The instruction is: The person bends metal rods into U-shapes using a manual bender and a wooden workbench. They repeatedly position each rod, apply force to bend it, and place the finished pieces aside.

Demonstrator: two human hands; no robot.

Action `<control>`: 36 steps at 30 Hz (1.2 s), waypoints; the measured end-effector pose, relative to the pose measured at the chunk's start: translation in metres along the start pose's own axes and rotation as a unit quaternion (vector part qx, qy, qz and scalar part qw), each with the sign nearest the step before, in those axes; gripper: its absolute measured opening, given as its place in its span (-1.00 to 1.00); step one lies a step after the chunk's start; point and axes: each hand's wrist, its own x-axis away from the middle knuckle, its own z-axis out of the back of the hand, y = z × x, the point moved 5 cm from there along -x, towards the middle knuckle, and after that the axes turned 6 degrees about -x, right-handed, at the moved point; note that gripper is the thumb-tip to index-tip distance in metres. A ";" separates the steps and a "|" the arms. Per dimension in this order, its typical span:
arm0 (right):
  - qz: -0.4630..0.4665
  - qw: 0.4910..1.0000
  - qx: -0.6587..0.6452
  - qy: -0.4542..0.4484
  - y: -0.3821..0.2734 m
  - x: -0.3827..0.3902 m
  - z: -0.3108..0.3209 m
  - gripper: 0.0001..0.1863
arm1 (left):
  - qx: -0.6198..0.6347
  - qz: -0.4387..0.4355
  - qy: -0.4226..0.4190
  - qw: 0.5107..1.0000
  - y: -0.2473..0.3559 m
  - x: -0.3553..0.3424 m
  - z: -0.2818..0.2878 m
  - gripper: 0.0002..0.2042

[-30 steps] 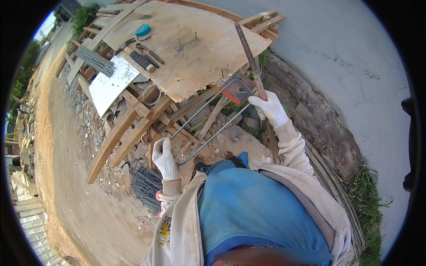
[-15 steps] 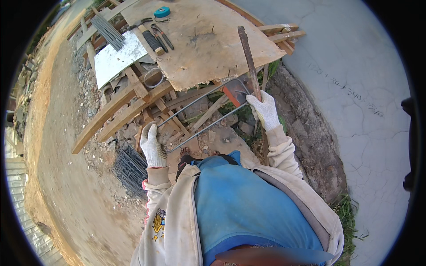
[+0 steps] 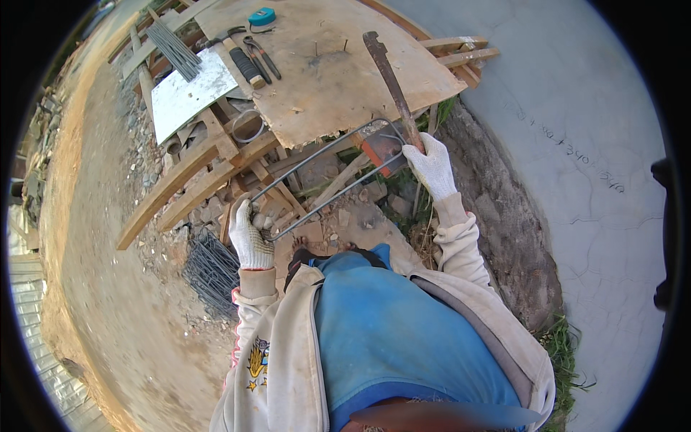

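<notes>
My left hand (image 3: 251,239), in a white knit glove, is closed around the near left end of a thin steel rod bent into a long rectangular stirrup (image 3: 327,202). The stirrup slants up to the right, in front of my body. My right hand (image 3: 432,169), also gloved, grips the lower end of a rusty iron bar (image 3: 391,83) with a notched tip. That bar leans up and to the left, over the table board. The stirrup's far end, with a short bent hook, lies close beside my right hand; whether the fingers touch it I cannot tell.
A worn wooden tabletop (image 3: 317,93) carries a hammer (image 3: 243,63), pincers (image 3: 260,57), a teal tape measure (image 3: 262,16) and upright nails. Cut steel rods (image 3: 173,49) lie on a white board (image 3: 191,97). Dark stirrups (image 3: 210,275) are piled on the ground. A grey wall (image 3: 576,180) stands right.
The iron bar's upper end has swung left, so it leans more. My right hand has risen slightly, and the stirrup's far end has lifted a little. My left hand has hardly moved.
</notes>
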 end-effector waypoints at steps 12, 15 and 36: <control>0.031 0.995 0.091 0.034 -0.002 0.015 -0.004 -0.68 | -0.033 -0.012 -0.003 0.999 -0.011 -0.016 0.008 -0.74; 0.002 0.997 0.058 0.040 0.002 0.017 -0.006 -0.68 | -0.074 -0.065 -0.004 0.995 -0.010 -0.017 0.009 -0.74; 0.001 0.998 0.042 0.056 0.004 0.021 -0.007 -0.64 | -0.031 0.039 0.075 0.996 -0.022 -0.020 -0.002 -0.69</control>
